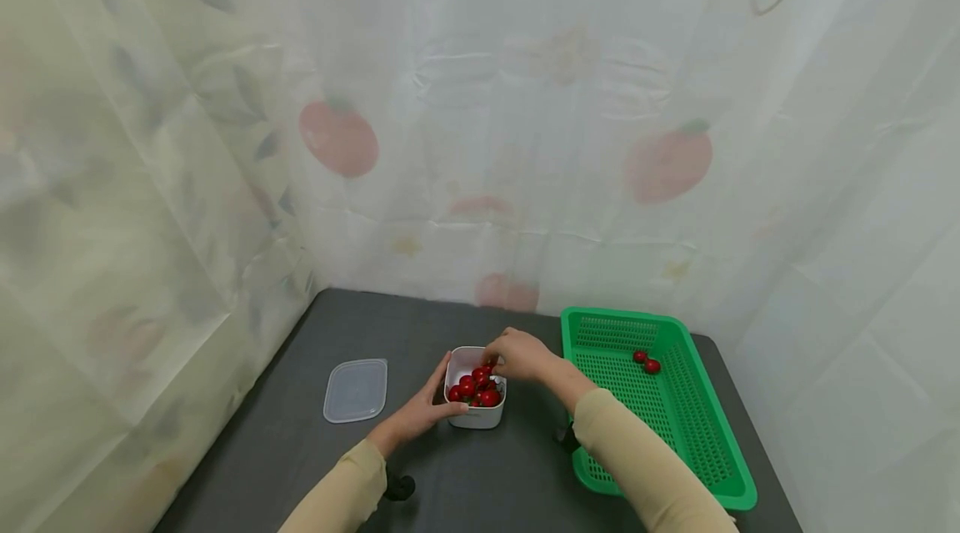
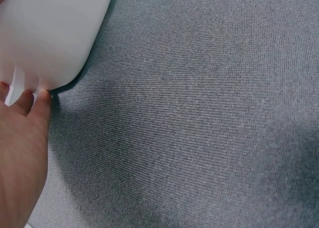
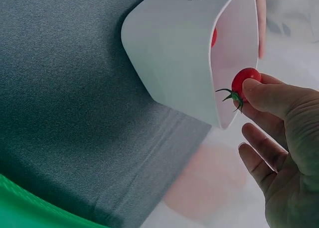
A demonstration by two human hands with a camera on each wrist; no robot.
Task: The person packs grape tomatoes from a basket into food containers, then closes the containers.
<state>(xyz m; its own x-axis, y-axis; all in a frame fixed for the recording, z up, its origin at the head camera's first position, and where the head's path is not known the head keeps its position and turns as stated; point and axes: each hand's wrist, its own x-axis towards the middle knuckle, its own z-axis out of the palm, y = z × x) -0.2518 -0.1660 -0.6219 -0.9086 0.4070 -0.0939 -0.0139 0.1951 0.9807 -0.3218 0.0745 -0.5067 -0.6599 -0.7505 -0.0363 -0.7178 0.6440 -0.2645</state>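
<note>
A white square container [image 1: 474,418] stands mid-table with several cherry tomatoes [image 1: 490,398] inside. My left hand [image 1: 420,416] holds it from the left, thumb along the near wall and fingers at the far left side. In the left wrist view, fingertips press against the container's wall. Over the container's right rim, my right hand [image 3: 294,123] pinches a single cherry tomato [image 3: 247,78] between thumb and index finger. Its green calyx points toward the container's opening, and the other fingers are loosely bent.
At the right stands a green perforated basket [image 1: 738,487] holding two cherry tomatoes [image 1: 652,366]; my right forearm crosses over it. A translucent square lid [image 1: 356,391] lies flat left of the container. Printed curtains [image 1: 465,141] hang behind the dark grey table [image 1: 285,466].
</note>
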